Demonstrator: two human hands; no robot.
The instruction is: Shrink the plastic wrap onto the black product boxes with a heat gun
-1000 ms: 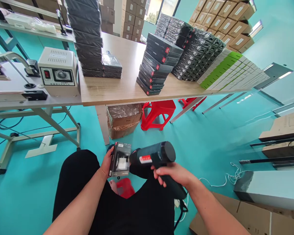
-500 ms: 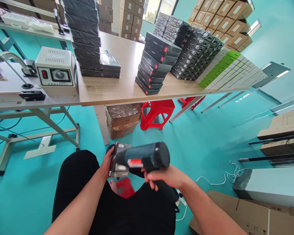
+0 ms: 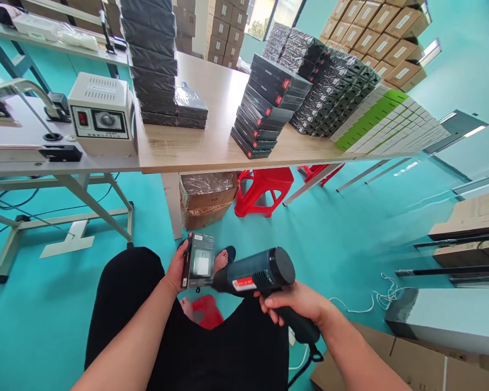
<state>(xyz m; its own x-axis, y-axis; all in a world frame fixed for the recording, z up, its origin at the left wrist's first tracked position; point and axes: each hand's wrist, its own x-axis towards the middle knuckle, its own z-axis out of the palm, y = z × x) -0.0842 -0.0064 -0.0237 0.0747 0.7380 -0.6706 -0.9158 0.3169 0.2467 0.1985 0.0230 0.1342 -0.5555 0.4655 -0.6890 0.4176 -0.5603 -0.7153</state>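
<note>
My left hand (image 3: 176, 268) is closed around the left edge of a small dark box (image 3: 200, 260), which has a shiny film-like face and a red corner mark. In my right hand (image 3: 287, 303) is a dark heat gun (image 3: 256, 271) with a red and white label, gripped by its handle. The gun's nozzle points left and sits close to the box's lower right edge; whether they touch I cannot tell. Both are held above my lap. A black cord hangs from the bottom of the handle.
Before me stands a wooden table (image 3: 212, 157) bearing stacked dark boxes (image 3: 269, 103). Beneath it are a red stool (image 3: 264, 190) and a carton (image 3: 207, 201). At left a control box (image 3: 101, 114) rests on a bench. Cartons (image 3: 391, 353) lie at lower right.
The heat gun has moved right and slightly down, so its nozzle no longer covers the box. The box's face is now turned more into view. My left hand keeps hold of it.
</note>
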